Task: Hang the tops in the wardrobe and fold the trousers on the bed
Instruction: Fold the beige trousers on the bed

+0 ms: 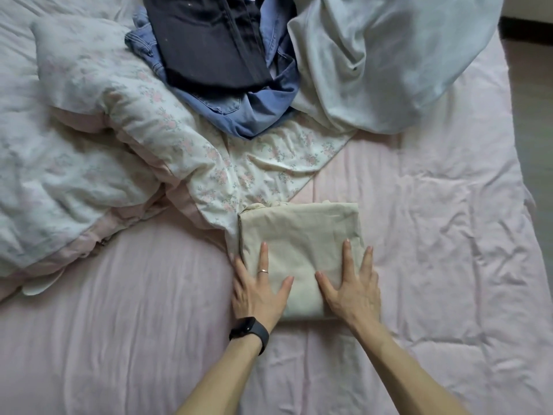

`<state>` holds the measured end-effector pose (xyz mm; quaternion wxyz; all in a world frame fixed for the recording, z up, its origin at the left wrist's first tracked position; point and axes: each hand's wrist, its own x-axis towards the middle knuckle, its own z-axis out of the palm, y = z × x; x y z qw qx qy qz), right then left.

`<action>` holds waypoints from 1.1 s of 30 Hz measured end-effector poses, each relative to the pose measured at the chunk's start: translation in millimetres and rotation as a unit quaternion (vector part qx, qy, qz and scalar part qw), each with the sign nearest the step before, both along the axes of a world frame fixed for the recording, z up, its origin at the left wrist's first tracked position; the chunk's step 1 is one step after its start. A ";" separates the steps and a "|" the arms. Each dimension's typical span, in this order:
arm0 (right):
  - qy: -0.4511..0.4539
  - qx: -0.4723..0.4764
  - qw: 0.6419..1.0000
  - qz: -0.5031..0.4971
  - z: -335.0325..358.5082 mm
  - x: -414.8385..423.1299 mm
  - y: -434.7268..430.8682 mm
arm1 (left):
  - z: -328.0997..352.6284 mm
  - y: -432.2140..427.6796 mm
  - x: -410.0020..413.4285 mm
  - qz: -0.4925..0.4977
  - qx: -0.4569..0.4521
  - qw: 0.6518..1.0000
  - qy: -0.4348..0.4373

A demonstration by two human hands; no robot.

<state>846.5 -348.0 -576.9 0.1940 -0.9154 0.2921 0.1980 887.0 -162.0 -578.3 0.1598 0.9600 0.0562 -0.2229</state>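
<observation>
Folded beige trousers [302,232] lie in a neat rectangle on the pink bed sheet [434,235]. My left hand [258,290] presses flat on their near left part, fingers spread, with a ring and a black watch on that arm. My right hand [351,287] presses flat on their near right part. Farther back lies a heap with a dark navy garment [209,43] on top of blue jeans [254,112]. A pale blue-grey garment [374,61] is crumpled to the right of the heap.
A floral duvet [98,139] is bunched over the left half of the bed, and its edge touches the beige trousers. Bare pink sheet stretches near me and to the right. The bed's right edge and dark floor [535,100] show at far right.
</observation>
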 end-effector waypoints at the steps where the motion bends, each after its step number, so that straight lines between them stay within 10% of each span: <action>1: 0.008 0.020 1.000 -0.011 1.9 -5.4 -0.1 | 0.9 1.3 -4.6 0.019 -0.022 0.999 0.024; 12: -0.038 0.068 0.997 0.006 -8.1 5.0 0.6 | -11.1 3.7 15.3 0.066 -0.125 0.990 0.021; 20: -0.091 -0.192 0.943 0.256 2.4 0.3 39.4 | 18.4 -26.4 -9.0 -0.181 0.159 0.966 -0.091; 33: -0.067 -0.180 0.934 0.300 2.6 5.6 33.2 | 29.5 -37.6 -5.3 -0.229 0.141 0.956 -0.116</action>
